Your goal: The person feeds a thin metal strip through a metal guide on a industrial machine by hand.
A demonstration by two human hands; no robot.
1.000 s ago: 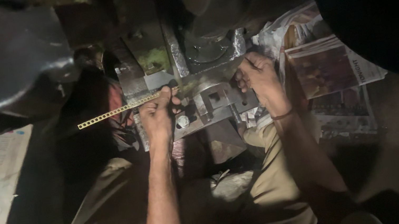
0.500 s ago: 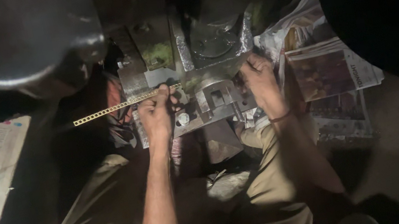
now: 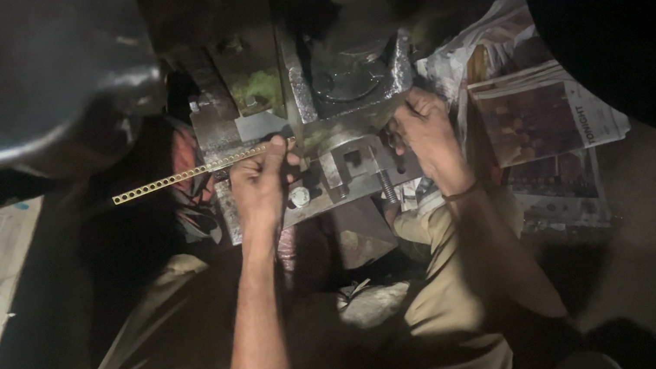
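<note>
A thin perforated brass strip [image 3: 186, 175] is pinched in the closed grip of the left hand [image 3: 263, 188], its free length running out to the left of the grip and its near end lying at the steel die block [image 3: 350, 155]. The right hand [image 3: 426, 138] is pressed against the block's right side; whether its grip is clamped cannot be told. A bolt [image 3: 299, 196] is seen just below the left grip. Newspapers [image 3: 546, 119] are spread well to the right.
</note>
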